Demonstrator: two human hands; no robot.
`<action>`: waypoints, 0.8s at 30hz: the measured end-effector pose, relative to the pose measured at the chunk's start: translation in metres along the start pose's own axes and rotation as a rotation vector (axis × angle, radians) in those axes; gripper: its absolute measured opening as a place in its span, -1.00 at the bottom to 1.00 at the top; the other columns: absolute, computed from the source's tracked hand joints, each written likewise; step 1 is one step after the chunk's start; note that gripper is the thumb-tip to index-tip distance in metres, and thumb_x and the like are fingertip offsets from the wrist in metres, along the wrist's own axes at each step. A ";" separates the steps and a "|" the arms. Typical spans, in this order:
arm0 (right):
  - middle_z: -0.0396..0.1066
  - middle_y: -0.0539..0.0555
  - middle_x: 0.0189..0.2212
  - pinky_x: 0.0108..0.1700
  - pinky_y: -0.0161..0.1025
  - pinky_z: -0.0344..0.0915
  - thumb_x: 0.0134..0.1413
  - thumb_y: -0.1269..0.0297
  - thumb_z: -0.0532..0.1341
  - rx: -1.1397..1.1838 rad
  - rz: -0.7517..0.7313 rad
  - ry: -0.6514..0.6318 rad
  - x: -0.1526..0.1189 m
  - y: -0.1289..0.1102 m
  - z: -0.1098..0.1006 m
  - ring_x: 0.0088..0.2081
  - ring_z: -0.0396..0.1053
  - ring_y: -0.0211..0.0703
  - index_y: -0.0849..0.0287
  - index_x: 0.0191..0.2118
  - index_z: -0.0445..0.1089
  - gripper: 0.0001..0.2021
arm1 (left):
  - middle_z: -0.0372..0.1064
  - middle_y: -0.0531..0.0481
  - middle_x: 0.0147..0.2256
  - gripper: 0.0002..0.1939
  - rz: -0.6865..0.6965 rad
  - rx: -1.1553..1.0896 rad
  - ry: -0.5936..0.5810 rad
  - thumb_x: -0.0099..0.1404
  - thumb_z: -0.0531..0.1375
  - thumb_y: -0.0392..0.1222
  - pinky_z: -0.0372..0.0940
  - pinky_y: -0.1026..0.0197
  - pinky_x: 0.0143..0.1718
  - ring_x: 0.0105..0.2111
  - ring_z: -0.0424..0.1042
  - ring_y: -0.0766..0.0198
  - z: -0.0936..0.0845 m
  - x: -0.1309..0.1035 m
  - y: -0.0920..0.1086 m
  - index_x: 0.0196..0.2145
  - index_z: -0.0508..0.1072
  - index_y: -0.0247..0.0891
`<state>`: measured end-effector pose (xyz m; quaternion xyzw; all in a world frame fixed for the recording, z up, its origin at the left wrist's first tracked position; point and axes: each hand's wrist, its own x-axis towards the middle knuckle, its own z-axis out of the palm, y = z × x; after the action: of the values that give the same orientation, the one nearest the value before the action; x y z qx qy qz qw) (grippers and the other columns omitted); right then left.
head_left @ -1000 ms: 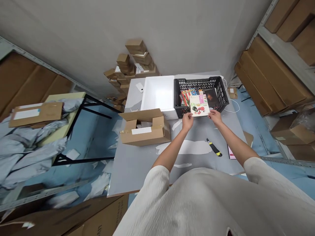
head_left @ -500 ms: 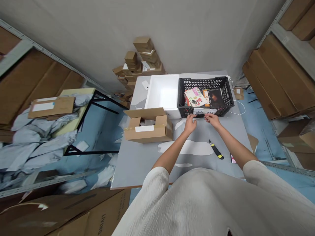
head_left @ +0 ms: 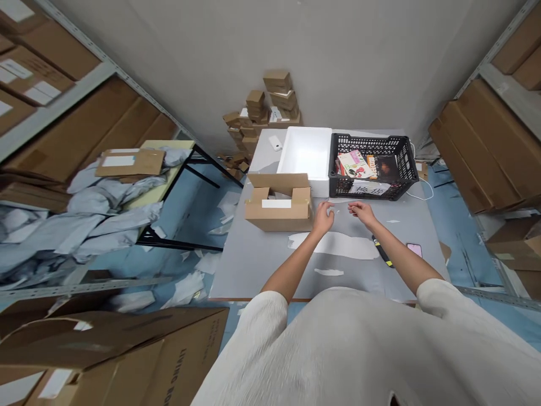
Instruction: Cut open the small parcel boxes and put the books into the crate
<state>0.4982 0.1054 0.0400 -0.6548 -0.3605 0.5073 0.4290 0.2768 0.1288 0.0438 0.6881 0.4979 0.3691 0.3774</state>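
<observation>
My left hand [head_left: 324,218] hovers over the table just right of an open cardboard box [head_left: 276,221], with fingers bent and apart and nothing visible in them. Facing it, my right hand [head_left: 362,212] is in front of the black plastic crate [head_left: 367,190], its fingers loosely bent and no object showing between them. Books lie in that crate, among them a white illustrated book [head_left: 354,164] and a dark-covered book [head_left: 387,167]. A white foam box [head_left: 319,186] stands against the crate's left side. Beside my right forearm rests a black-and-yellow utility knife [head_left: 384,254], partly covered by the arm.
On the grey table [head_left: 253,265] are torn white paper patches [head_left: 346,246], a phone [head_left: 415,249] at right and a white device [head_left: 275,142] at back left. Small cartons [head_left: 276,101] are stacked behind. Grey parcels [head_left: 114,220] cover a side table; boxed shelves flank both sides.
The view has turned left, so the table's contents appear farther right. Both hands have drawn back from the crate's front label and are nearer the cardboard box.
</observation>
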 end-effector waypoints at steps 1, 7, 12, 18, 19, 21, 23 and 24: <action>0.70 0.14 -0.14 -0.13 -0.25 0.50 0.12 0.23 0.38 -0.005 -0.017 -0.001 -0.004 -0.002 0.010 -0.19 0.62 -0.14 0.14 -0.12 0.58 -0.79 | 0.50 -0.15 0.02 -0.70 -0.003 0.009 0.011 0.36 0.18 -0.43 0.37 -0.01 0.22 0.08 0.50 0.03 -0.011 -0.006 -0.002 -0.05 0.57 -0.16; 0.68 0.12 -0.13 -0.08 -0.19 0.51 0.09 0.15 0.38 -0.032 -0.079 -0.021 -0.032 -0.010 0.076 -0.16 0.60 -0.11 0.12 -0.14 0.59 -0.76 | 0.47 -0.17 0.01 -0.68 -0.029 0.062 0.120 0.35 0.16 -0.43 0.37 0.03 0.19 0.04 0.51 0.03 -0.093 -0.037 -0.027 -0.02 0.55 -0.17; 0.65 0.11 -0.10 0.01 -0.10 0.53 0.10 0.10 0.37 -0.112 -0.164 -0.073 -0.050 -0.006 0.131 -0.06 0.55 -0.02 0.11 0.00 0.63 -0.63 | 0.42 -0.25 0.08 -0.63 -0.183 0.199 0.276 0.34 0.20 -0.40 0.29 -0.12 0.31 0.16 0.44 -0.10 -0.166 -0.053 -0.063 0.05 0.55 -0.17; 0.48 0.12 0.31 0.33 0.08 0.40 0.11 0.14 0.43 -0.138 -0.162 -0.055 -0.059 0.005 0.174 0.22 0.48 0.09 -0.03 0.13 0.63 -0.56 | 0.02 -0.25 0.51 -0.44 -0.380 0.315 0.332 0.33 0.27 -0.33 0.16 -0.22 0.43 0.48 0.13 -0.20 -0.222 -0.056 -0.103 0.26 0.47 -0.07; 0.46 0.12 0.34 0.35 0.10 0.38 0.11 0.15 0.44 -0.124 -0.142 -0.052 -0.060 0.006 0.178 0.24 0.47 0.09 -0.03 0.14 0.63 -0.55 | 0.02 -0.25 0.52 -0.43 -0.397 0.294 0.313 0.32 0.29 -0.33 0.15 -0.23 0.44 0.49 0.12 -0.22 -0.227 -0.055 -0.109 0.26 0.47 -0.07; 0.43 0.14 0.37 0.35 0.14 0.39 0.11 0.15 0.45 -0.096 -0.093 -0.041 -0.065 0.008 0.184 0.25 0.47 0.11 -0.03 0.17 0.62 -0.53 | 0.13 -0.27 0.47 -0.41 -0.409 0.235 0.266 0.29 0.31 -0.36 0.13 -0.23 0.47 0.49 0.15 -0.21 -0.234 -0.053 -0.120 0.26 0.48 -0.08; 0.40 0.15 0.40 0.31 0.16 0.43 0.11 0.17 0.46 -0.081 -0.034 -0.020 -0.071 0.007 0.187 0.26 0.46 0.12 -0.02 0.19 0.61 -0.51 | 0.24 -0.28 0.38 -0.43 -0.402 0.189 0.232 0.27 0.30 -0.40 0.12 -0.18 0.49 0.44 0.23 -0.15 -0.237 -0.053 -0.128 0.22 0.50 -0.12; 0.38 0.16 0.41 0.29 0.16 0.46 0.12 0.19 0.46 -0.076 -0.007 -0.009 -0.075 0.007 0.188 0.27 0.46 0.13 -0.02 0.18 0.61 -0.52 | 0.27 -0.28 0.33 -0.45 -0.401 0.178 0.229 0.26 0.29 -0.41 0.12 -0.15 0.49 0.41 0.28 -0.11 -0.238 -0.054 -0.131 0.19 0.52 -0.14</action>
<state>0.2989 0.0716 0.0385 -0.6671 -0.3834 0.4947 0.4040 0.0004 0.1417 0.0262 0.5597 0.6947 0.3170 0.3219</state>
